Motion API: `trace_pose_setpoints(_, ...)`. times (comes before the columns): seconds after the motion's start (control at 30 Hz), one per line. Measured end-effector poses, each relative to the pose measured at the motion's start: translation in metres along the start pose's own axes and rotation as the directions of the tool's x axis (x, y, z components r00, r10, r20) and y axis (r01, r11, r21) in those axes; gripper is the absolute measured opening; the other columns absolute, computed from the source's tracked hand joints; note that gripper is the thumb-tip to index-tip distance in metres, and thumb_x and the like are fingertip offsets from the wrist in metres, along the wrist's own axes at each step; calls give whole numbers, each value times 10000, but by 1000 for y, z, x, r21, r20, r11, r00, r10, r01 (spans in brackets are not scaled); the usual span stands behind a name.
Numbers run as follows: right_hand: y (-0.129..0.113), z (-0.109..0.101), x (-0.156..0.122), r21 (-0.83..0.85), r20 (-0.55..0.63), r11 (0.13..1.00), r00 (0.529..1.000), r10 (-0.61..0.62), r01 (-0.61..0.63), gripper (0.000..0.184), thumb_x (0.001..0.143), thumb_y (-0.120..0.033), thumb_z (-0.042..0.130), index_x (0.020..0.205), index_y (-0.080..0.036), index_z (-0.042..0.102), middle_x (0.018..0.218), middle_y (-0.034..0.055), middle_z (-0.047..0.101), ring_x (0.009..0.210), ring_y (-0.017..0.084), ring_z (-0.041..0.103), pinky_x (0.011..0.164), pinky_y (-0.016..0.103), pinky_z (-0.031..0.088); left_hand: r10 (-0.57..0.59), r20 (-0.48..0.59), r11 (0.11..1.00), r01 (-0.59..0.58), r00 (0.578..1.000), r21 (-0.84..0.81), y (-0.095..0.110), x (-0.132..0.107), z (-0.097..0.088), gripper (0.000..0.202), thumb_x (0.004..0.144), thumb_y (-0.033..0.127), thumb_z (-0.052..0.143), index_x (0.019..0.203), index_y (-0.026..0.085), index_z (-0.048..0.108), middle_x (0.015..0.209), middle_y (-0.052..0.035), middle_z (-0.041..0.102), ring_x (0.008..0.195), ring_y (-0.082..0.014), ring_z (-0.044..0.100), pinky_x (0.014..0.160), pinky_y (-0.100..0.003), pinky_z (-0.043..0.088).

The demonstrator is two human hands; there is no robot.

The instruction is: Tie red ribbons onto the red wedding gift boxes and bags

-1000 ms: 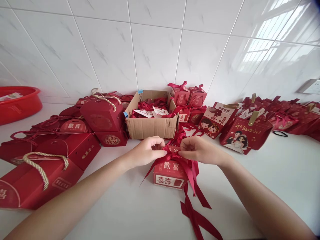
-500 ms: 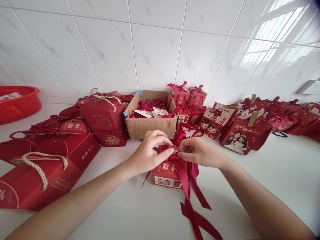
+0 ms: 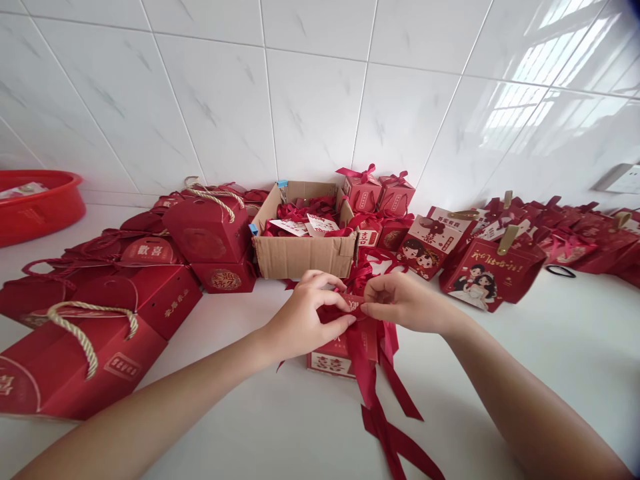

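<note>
A red gift box (image 3: pixel 331 363) with pale characters on its front stands on the white counter before me. Over its top, my left hand (image 3: pixel 313 315) curls thumb and fingers around the left side of a small red tag (image 3: pixel 354 304) with pale lettering. At the tag's right edge, my right hand (image 3: pixel 400 303) pinches with thumb and forefinger. Dark red ribbon (image 3: pixel 364 363) hangs down the box's front, and its tails spread over the counter. More ribbon bunches behind the hands. My fingers hide much of the box's top.
An open cardboard box (image 3: pixel 303 257) holding ribbons and cards stands behind. Larger red boxes with rope handles (image 3: pixel 85 333) crowd the left, near a red basin (image 3: pixel 43 207). Printed red bags (image 3: pixel 483 277) line the right side. A black band (image 3: pixel 561 271) lies near them.
Both hands have shifted slightly right. The left hand has come lower over the box, covering more of its lettering, and more of the tag's lettering shows between the fingers.
</note>
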State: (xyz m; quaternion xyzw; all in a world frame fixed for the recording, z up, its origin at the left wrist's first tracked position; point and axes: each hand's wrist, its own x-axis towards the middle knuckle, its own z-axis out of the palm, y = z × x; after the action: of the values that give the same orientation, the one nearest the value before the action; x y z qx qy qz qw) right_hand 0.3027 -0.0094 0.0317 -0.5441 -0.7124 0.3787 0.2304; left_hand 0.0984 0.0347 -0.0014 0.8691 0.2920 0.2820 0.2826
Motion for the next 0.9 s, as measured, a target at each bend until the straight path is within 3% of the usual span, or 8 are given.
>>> trace_pose_setpoints(0.43, 4, -6, 4, -34, 73, 999, 997, 6, -3, 216, 781, -225, 567, 606, -172, 453, 546, -64, 386, 516, 74, 321, 478, 236, 239, -40, 27, 999, 40, 999, 0, 0, 0, 0, 122, 778, 347, 688, 759, 229, 714, 1090, -66, 613, 1148, -260, 464, 993, -410, 406)
trace_pose_setpoints(0.53, 4, -4, 4, -12, 67, 1000, 998, -14, 15, 191, 798, -222, 555, 649, -177, 445, 592, -59, 417, 544, 78, 345, 493, 231, 262, -57, 56, 997, 59, 997, -48, 2, 0, -6, 211, 815, 410, 640, 936, 242, 684, 1122, -64, 605, 1148, -253, 477, 1005, -410, 397)
trace_pose_setpoints(0.6, 6, -4, 4, 4, 75, 1000, 997, -21, 21, 200, 810, -232, 558, 661, -179, 435, 600, -59, 416, 549, 78, 347, 495, 228, 264, -136, 58, 987, 141, 989, -76, 3, 2, -14, 316, 859, 493, 551, 1020, 231, 622, 1118, -71, 597, 1127, -251, 489, 970, -404, 419)
trace_pose_setpoints(0.7, 9, -5, 5, 77, 87, 997, 996, -24, 17, 208, 810, -253, 592, 702, -185, 428, 607, -65, 415, 546, 75, 343, 493, 222, 266, -219, 72, 975, 222, 973, -27, -1, 5, -24, 350, 876, 548, 478, 898, 212, 576, 1045, -66, 594, 1112, -258, 477, 948, -409, 415)
trace_pose_setpoints(0.8, 11, -4, 5, 202, 68, 979, 997, -43, 28, 244, 789, -257, 643, 776, -196, 407, 669, -62, 458, 565, 76, 371, 511, 219, 299, -168, 130, 986, 167, 977, 22, -8, 8, -27, 292, 823, 502, 578, 846, 212, 571, 1015, -51, 597, 1098, -257, 470, 967, -415, 392)
trace_pose_setpoints(0.9, 9, -2, 4, 245, 70, 969, 996, -52, 34, 270, 804, -327, 669, 823, -191, 436, 724, -42, 497, 615, 91, 435, 543, 228, 349, -141, 112, 990, 141, 984, 4, -9, 9, -26, 237, 810, 440, 604, 821, 206, 569, 975, -43, 602, 1045, -242, 501, 930, -386, 408)
